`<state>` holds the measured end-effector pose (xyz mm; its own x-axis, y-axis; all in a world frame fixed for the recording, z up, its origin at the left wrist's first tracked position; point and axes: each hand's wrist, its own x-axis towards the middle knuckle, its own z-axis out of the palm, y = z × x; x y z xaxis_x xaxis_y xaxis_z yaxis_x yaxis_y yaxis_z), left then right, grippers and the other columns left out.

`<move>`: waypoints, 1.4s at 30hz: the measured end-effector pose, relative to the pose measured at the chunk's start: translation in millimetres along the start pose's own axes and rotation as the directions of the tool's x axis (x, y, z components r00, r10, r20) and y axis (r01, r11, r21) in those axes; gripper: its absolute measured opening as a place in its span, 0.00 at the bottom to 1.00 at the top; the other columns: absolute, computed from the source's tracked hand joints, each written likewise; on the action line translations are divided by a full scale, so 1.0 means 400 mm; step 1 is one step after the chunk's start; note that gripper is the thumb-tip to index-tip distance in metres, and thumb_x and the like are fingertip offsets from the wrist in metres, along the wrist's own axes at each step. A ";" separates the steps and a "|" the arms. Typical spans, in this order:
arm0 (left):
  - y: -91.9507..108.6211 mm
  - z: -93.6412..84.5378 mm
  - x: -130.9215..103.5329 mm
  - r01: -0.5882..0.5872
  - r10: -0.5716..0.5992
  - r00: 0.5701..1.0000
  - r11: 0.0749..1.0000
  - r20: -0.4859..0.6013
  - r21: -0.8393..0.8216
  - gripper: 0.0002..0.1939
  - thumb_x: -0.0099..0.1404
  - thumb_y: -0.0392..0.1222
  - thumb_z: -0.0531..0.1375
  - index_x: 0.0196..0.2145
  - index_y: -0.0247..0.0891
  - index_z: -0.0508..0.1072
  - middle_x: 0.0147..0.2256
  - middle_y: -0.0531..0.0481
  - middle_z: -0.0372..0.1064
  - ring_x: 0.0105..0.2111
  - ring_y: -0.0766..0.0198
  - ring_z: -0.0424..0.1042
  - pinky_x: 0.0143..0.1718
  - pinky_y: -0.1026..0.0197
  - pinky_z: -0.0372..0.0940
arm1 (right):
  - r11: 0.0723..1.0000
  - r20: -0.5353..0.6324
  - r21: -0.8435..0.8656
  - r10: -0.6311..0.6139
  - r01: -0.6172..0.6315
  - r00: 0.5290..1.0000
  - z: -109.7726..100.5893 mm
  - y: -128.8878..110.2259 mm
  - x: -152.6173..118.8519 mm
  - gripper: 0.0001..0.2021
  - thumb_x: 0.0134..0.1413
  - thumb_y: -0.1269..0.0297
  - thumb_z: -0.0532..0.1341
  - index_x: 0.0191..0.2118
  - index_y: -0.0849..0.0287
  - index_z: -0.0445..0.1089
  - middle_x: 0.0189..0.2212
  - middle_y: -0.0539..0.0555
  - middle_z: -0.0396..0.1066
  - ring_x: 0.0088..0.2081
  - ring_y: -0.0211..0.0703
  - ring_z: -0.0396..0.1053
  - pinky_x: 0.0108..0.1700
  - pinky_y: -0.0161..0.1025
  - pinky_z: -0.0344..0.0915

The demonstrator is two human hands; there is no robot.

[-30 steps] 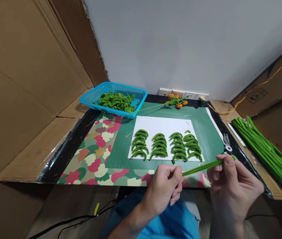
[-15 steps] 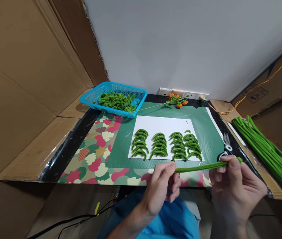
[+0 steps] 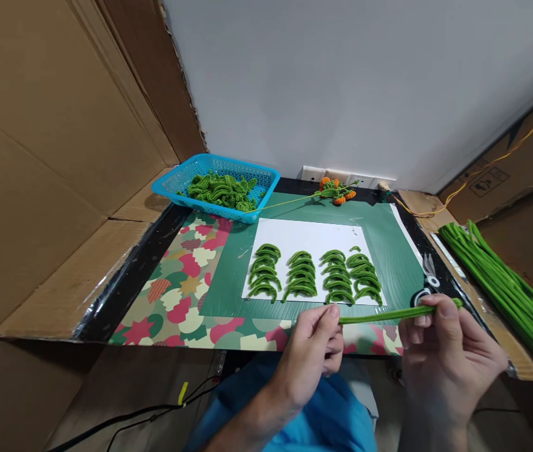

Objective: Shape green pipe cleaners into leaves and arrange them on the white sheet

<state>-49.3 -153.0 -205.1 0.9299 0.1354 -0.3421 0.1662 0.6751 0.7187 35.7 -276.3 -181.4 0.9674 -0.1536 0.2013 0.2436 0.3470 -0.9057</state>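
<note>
By the table (image 3: 122,289), your left hand (image 3: 311,351) and right hand (image 3: 454,348) pinch a chenille strip (image 3: 374,317). You're likely straightening it; next, pull evenly.

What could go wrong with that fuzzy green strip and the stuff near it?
The green strip is pinched by the left hand and right hand, so a hard pull might make it slip or bend. The scissors lie open just beyond the right hand, so it could perhaps bump them. The curved green pieces sit in neat columns just past the strip, so a low sweep might mess them up.
</note>
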 end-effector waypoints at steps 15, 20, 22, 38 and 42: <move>0.009 0.005 -0.023 0.016 -0.024 0.997 0.995 0.079 0.100 0.31 0.70 0.69 0.61 0.32 0.39 0.55 0.27 0.60 0.47 0.22 0.77 0.50 0.25 0.67 0.45 | 0.998 0.002 0.001 -0.055 0.055 0.998 0.000 -0.030 0.014 0.13 0.56 0.59 0.76 0.32 0.65 0.80 0.23 0.51 0.68 0.18 0.31 0.62 0.18 0.31 0.60; 0.000 0.004 -0.019 -0.044 0.030 0.993 0.992 0.116 0.119 0.32 0.71 0.71 0.58 0.31 0.41 0.52 0.27 0.60 0.43 0.23 0.76 0.47 0.24 0.65 0.42 | 0.998 -0.009 0.000 -0.061 0.061 0.998 0.003 -0.027 0.018 0.13 0.55 0.59 0.76 0.32 0.66 0.80 0.22 0.51 0.68 0.18 0.31 0.61 0.17 0.31 0.59; 0.002 0.006 -0.018 -0.055 0.036 0.989 0.991 0.147 0.123 0.31 0.72 0.69 0.58 0.30 0.41 0.51 0.27 0.60 0.41 0.23 0.75 0.45 0.24 0.65 0.41 | 0.998 -0.019 -0.009 -0.063 0.063 0.998 0.004 -0.026 0.020 0.13 0.55 0.60 0.76 0.33 0.66 0.80 0.23 0.52 0.68 0.19 0.32 0.62 0.17 0.31 0.59; 0.019 0.004 -0.007 -0.116 0.097 0.982 0.987 0.159 0.115 0.31 0.73 0.65 0.59 0.27 0.41 0.50 0.23 0.61 0.42 0.20 0.75 0.51 0.22 0.67 0.48 | 0.999 -0.005 -0.040 -0.019 0.018 1.000 -0.003 -0.022 0.022 0.14 0.55 0.58 0.76 0.34 0.66 0.81 0.19 0.49 0.66 0.17 0.33 0.61 0.18 0.32 0.60; 0.021 -0.017 -0.005 -0.115 0.089 0.987 0.972 0.132 0.204 0.30 0.75 0.64 0.58 0.27 0.40 0.52 0.24 0.60 0.47 0.20 0.76 0.55 0.23 0.68 0.48 | 0.997 -0.001 -0.078 0.003 -0.003 1.000 0.003 -0.009 0.020 0.15 0.54 0.58 0.77 0.35 0.67 0.81 0.21 0.52 0.69 0.18 0.33 0.63 0.19 0.32 0.60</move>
<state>-52.1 -142.5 -202.5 0.9760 0.0983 -0.1943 0.1218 0.4929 0.8615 42.5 -277.8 -176.0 0.9680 -0.1534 0.1987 0.2349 0.2740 -0.9326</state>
